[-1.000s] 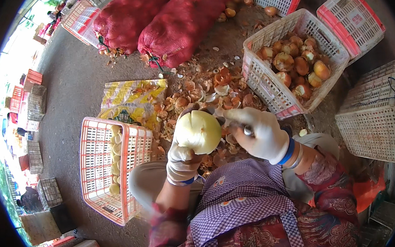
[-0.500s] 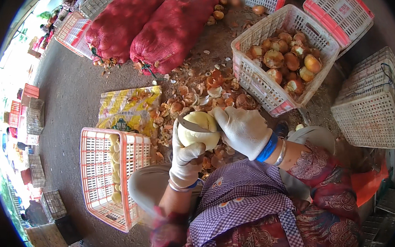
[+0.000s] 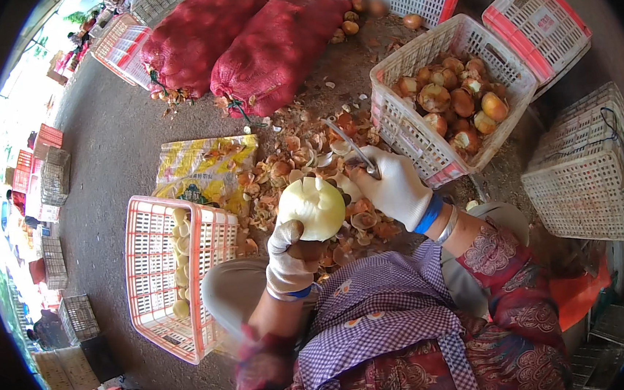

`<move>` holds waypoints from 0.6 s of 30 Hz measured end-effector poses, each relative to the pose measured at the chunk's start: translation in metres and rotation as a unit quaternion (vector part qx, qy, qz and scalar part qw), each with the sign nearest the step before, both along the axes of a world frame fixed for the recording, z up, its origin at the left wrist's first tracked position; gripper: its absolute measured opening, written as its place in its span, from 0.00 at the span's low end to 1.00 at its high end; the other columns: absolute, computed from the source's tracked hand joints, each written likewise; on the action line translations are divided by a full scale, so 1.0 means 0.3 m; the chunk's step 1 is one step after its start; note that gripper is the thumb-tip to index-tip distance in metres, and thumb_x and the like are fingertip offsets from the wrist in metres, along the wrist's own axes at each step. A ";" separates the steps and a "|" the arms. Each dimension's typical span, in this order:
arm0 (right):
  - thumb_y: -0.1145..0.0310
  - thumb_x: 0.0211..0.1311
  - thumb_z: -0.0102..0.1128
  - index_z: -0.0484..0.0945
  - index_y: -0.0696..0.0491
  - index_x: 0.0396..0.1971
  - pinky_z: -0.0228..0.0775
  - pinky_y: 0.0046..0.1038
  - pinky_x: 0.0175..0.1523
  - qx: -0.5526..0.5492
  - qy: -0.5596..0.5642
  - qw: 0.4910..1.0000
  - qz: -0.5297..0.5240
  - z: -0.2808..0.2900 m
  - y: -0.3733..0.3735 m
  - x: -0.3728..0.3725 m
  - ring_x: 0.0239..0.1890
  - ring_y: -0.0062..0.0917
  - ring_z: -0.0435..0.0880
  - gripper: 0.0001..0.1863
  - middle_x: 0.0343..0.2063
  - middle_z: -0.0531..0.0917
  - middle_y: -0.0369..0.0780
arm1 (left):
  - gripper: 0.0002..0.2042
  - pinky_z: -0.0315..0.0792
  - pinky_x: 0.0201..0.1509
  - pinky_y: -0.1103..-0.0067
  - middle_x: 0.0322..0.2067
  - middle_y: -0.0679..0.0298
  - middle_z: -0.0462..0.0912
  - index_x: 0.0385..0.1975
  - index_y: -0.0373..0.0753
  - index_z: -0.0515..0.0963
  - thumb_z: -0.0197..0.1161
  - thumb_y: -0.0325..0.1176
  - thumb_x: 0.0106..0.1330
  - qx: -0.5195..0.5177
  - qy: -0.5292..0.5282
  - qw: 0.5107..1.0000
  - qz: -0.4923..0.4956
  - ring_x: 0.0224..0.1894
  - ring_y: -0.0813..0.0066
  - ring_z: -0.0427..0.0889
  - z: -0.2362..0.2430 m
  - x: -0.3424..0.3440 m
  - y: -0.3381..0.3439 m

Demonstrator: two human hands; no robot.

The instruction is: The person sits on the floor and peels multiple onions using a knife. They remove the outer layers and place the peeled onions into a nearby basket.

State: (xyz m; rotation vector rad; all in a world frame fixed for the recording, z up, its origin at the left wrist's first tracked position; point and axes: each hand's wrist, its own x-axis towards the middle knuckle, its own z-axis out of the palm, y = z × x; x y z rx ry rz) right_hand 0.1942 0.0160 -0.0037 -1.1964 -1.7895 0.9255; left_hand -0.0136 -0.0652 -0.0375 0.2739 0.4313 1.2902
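Peeled onion in the left hand, knife in the right, above a litter of skins on the floor.

At the left a red-and-white crate [image 3: 159,280] stands on the floor just beside the person's knee, pale peeled onions [image 3: 180,275] lying inside, likely set there for a short drop. The gloved left hand [image 3: 290,259] is closed from below around a peeled onion [image 3: 314,208], cupping it high over the lap so the cut top faces up. The gloved right hand [image 3: 393,186] is closed on a knife [image 3: 351,146], blade angled up and away from the onion, tip clear of it. Under both hands lies a heap of brown onion skins [image 3: 301,155]. To the right a white basket [image 3: 408,125] holds unpeeled onions [image 3: 455,99], near the knife hand. Two red mesh sacks [image 3: 241,43] lie farther off.
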 end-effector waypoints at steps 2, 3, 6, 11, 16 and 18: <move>0.67 0.67 0.68 0.84 0.55 0.46 0.79 0.32 0.46 -0.027 0.063 0.996 0.064 0.032 -0.019 -0.003 0.42 0.35 0.90 0.12 0.39 0.89 0.46 | 0.43 0.78 0.64 0.65 0.59 0.53 0.78 0.70 0.37 0.66 0.78 0.39 0.52 0.031 0.042 0.999 0.016 0.58 0.56 0.81 0.026 0.011 0.021; 0.65 0.67 0.69 0.84 0.55 0.46 0.78 0.33 0.50 0.102 0.042 0.992 0.069 0.021 -0.025 -0.005 0.46 0.36 0.90 0.12 0.41 0.90 0.45 | 0.42 0.78 0.63 0.65 0.58 0.54 0.78 0.69 0.36 0.66 0.78 0.39 0.52 0.044 0.086 0.995 0.023 0.58 0.57 0.81 0.042 0.012 0.026; 0.64 0.66 0.70 0.85 0.55 0.49 0.78 0.34 0.52 0.025 0.033 0.996 0.084 0.015 -0.036 -0.003 0.48 0.40 0.89 0.15 0.45 0.89 0.46 | 0.42 0.80 0.60 0.64 0.58 0.54 0.78 0.67 0.35 0.67 0.79 0.39 0.51 0.063 0.176 0.980 0.065 0.57 0.60 0.82 0.099 0.011 0.020; 0.73 0.72 0.60 0.85 0.58 0.46 0.77 0.24 0.39 -0.014 0.064 0.995 0.071 0.061 -0.033 0.006 0.33 0.19 0.85 0.09 0.36 0.90 0.38 | 0.41 0.76 0.65 0.64 0.57 0.54 0.78 0.67 0.35 0.66 0.78 0.38 0.52 0.066 0.274 0.944 0.173 0.60 0.58 0.80 0.182 -0.093 -0.053; 0.71 0.71 0.63 0.83 0.59 0.49 0.75 0.20 0.35 -0.146 0.045 0.988 0.006 -0.025 -0.028 0.033 0.31 0.14 0.83 0.12 0.32 0.87 0.34 | 0.42 0.77 0.63 0.68 0.56 0.54 0.79 0.67 0.32 0.66 0.78 0.40 0.52 0.074 0.336 0.880 0.328 0.59 0.60 0.80 0.279 -0.286 -0.131; 0.69 0.71 0.62 0.83 0.58 0.48 0.67 0.19 0.23 -0.233 0.040 0.972 -0.014 0.043 -0.058 -0.003 0.20 0.11 0.75 0.11 0.25 0.81 0.30 | 0.45 0.82 0.59 0.66 0.53 0.53 0.79 0.66 0.32 0.64 0.81 0.37 0.47 0.021 0.335 0.852 0.401 0.55 0.61 0.83 0.312 -0.395 -0.183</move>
